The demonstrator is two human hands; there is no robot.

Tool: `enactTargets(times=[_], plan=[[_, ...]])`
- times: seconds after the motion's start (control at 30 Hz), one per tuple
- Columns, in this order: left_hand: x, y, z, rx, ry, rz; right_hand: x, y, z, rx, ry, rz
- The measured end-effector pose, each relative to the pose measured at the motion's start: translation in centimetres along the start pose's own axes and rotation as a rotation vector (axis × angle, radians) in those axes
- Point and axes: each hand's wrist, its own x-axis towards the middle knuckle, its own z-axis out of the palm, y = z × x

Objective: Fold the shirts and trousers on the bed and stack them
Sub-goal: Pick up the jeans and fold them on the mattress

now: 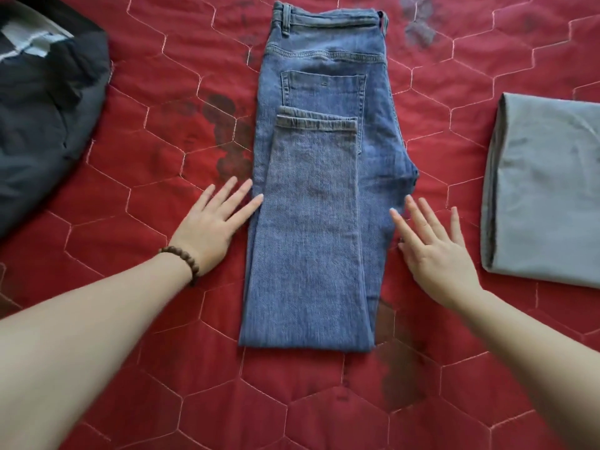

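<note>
Jeans (thick, heavy denim, likely floppy) lie half-folded on the bed, flanked by flat, empty hands, left and right; best gripped at the near fold.

Blue jeans: matt denim with a visible diagonal twill weave, faded paler along the folded leg, with raised double stitching at the back pocket and waistband and a worn, darker hem. Red bedspread: quilted matt cloth, stitched in pale thread into hexagons that puffed slightly, carrying dark blotchy printed patches. Grey folded garment: smooth, fine-woven cloth with a faint sheen and soft creases. Dark garment: thin, crumpled matt fabric. Bracelet on the left wrist: round brown beads that looked like wood, dull-polished.
</note>
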Motion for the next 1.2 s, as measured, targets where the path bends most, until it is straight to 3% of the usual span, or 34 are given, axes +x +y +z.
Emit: enactTargets(times=[0.1,0.23,0.4,0.47,0.5,0.57,0.63,0.7,0.8,0.9,0.97,1.1,1.2], plan=[[1.2,0.4,-0.5,0.077,0.029,0.073,2.6,-0.7,-0.3,-0.048,0.046,-0.158],[5.1,1.2,-1.0,0.087,0.053,0.297,7.1,-1.7,-1.4,-0.16,-0.059,-0.391],[4.7,-0.5,-1.6,0.023,-0.117,0.384,7.9,-1.1,-2.8,-0.084,-0.305,-0.498],[3.9,-0.3,-2.4,-0.148,-0.227,0.425,7.3,-1.2,-3.7,0.121,-0.471,-0.494],[3.7,-0.3,-3.0,-0.336,-0.288,0.4,7.2,-1.1,-4.3,0.317,-0.568,-0.456],[4.5,-0.6,-4.9,-0.828,-0.353,0.187,8.1,-0.6,-5.9,0.827,-0.732,-0.232],[7.2,-1.4,-6.2,-1.2,-0.25,-0.062,10.5,0.3,-7.1,1.274,-0.704,0.142],[9.9,-2.0,-6.5,-1.34,-0.147,-0.334,13.5,1.3,-6.7,1.397,-0.563,0.549],[12.1,-1.6,-4.4,-1.446,-0.065,-0.706,15.6,1.2,-4.6,1.367,-0.494,0.825],[12.0,-1.4,-3.0,-1.473,-0.081,-0.858,15.2,0.9,-3.8,1.419,-0.479,0.855],[11.1,-1.3,-2.9,-1.557,-0.097,-0.812,14.1,0.8,-4.0,1.45,-0.465,0.774],[7.1,0.2,-2.3,-1.276,-0.204,-0.71,10.3,-0.2,-3.7,1.455,-0.519,0.727],[6.1,0.7,-2.4,-1.29,-0.207,-0.694,9.0,-0.5,-3.6,1.465,-0.605,0.713]])
